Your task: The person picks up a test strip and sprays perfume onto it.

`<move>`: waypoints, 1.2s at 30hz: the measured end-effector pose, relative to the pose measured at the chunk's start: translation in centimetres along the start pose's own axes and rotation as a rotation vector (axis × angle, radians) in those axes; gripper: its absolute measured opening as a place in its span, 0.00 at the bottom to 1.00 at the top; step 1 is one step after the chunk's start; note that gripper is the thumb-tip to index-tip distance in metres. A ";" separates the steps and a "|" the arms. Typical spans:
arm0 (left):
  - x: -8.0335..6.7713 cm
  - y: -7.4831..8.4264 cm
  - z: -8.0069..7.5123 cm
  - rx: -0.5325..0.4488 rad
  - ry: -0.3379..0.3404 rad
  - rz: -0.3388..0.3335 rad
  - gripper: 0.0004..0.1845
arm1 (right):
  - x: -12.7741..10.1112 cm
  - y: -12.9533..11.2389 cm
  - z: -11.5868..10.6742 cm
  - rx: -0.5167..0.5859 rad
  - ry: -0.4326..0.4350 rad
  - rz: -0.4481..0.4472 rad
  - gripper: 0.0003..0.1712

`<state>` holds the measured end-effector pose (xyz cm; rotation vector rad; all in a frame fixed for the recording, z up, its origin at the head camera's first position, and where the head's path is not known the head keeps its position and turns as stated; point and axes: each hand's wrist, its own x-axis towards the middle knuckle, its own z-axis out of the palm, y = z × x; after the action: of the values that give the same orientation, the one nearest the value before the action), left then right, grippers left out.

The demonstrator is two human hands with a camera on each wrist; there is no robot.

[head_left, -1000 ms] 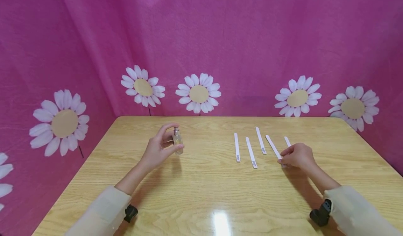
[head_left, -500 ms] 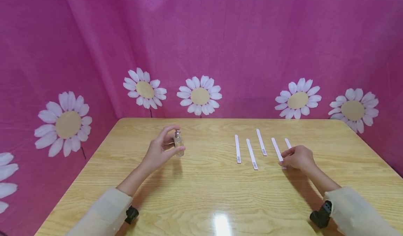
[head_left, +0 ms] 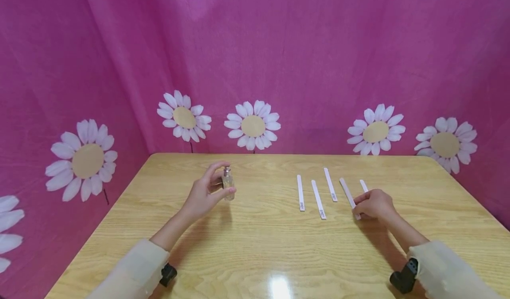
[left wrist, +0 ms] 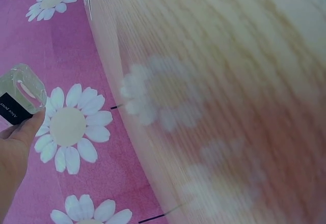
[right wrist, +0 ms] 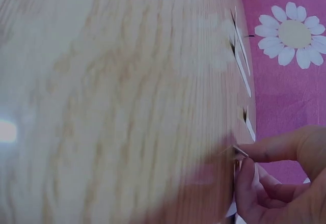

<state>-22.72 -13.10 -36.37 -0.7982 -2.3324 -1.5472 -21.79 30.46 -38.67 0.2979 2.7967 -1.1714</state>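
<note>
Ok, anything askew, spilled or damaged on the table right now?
Nothing spilled or damaged. The left hand holds the small glass bottle upright. Three paper strips lie flat in a rough row, slightly fanned; the right hand pinches the near end of a fourth strip, and a fifth is partly hidden behind it.

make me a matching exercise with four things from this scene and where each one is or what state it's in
Things:
1. small glass bottle
2. paper strip
3. daisy cutouts
4. table

States or places:
A. fixed on the pink backdrop
B. pinched at its near end by the right hand
C. pale wood, glossy
D. gripped upright by the left hand

Pairs: 1-D, 2-B, 3-A, 4-C
</note>
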 end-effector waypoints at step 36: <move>-0.1 0.4 0.3 0.018 -0.014 -0.004 0.32 | -1.5 -2.8 1.5 0.377 -0.249 -0.051 0.30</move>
<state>-22.34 -12.71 -36.27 -0.8036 -2.3560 -1.5255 -20.95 27.31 -37.52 0.0972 2.3750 -1.6218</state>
